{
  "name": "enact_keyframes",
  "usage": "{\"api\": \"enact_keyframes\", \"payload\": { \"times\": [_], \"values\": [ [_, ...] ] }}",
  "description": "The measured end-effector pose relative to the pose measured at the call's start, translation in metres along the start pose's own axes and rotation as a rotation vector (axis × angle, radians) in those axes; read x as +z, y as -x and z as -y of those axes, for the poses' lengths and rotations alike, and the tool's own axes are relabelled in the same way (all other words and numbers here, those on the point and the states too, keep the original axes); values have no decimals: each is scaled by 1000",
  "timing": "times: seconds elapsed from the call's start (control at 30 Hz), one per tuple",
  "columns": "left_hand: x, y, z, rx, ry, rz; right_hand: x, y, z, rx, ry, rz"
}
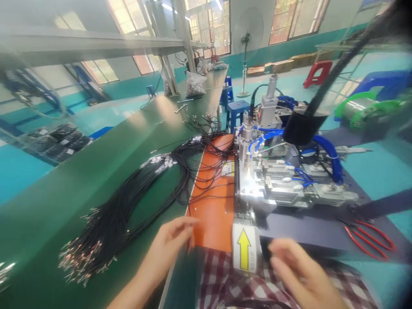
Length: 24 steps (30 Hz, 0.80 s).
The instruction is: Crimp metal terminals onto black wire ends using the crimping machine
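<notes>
My left hand (174,240) is at the green table's edge, beside the orange plate. Its thumb and fingers are closed around a thin black cable (189,210), which shows above and just below them; the grip itself is partly hidden. A large bundle of black cables (128,193) curves across the table, with bare coppery ends (86,257) fanned out at the near left. My right hand (292,266), a little blurred, is loosely curled with thumb and fingers apart and nothing visible in it. It hovers right of a white block with a yellow arrow (244,249).
A metal machine (277,171) with blue air hoses stands on the right, fronted by the orange plate (212,223) with cables across it. Red-handled pliers (367,238) lie on the dark machine base. A black cylindrical part (301,128) on an arm hangs over the machine, near a green spool (358,109).
</notes>
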<state>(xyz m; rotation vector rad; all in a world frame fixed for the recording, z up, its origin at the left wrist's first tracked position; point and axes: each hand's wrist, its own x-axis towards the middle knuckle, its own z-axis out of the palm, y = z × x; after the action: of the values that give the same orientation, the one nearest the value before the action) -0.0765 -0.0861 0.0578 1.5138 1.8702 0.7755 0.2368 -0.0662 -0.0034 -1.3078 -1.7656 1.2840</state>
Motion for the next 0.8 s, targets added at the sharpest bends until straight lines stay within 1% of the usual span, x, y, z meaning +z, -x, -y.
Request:
{"api": "enact_keyframes", "payload": {
  "times": [0.07,0.1,0.13,0.23,0.3,0.33,0.4,0.47,0.53,0.6,0.7,0.8],
  "values": [
    [18,-18,-16,79,64,67,15,-13,33,-96,23,93],
    [25,-26,-21,119,74,85,21,-19,43,-124,20,111],
    [31,-33,-25,158,68,93,26,-23,49,-136,-13,95],
    [38,-44,-30,261,-20,81,33,-32,53,11,-215,-32],
    [39,-45,-35,326,-83,77,33,-37,52,101,-334,-40],
    [40,-44,-39,370,-105,93,32,-40,53,135,-401,-34],
    [44,-43,-49,508,-137,188,28,-46,53,169,-497,-23],
    [50,-44,-58,581,-104,319,21,-51,53,162,-557,3],
    [57,-47,-64,576,-49,403,11,-53,51,154,-618,56],
    [62,-51,-66,539,-13,416,0,-53,49,159,-613,56],
    [65,-54,-64,470,7,388,-9,-50,49,196,-515,-41],
    [67,-55,-63,432,15,373,-8,-50,52,190,-457,-114]
  ]
}}
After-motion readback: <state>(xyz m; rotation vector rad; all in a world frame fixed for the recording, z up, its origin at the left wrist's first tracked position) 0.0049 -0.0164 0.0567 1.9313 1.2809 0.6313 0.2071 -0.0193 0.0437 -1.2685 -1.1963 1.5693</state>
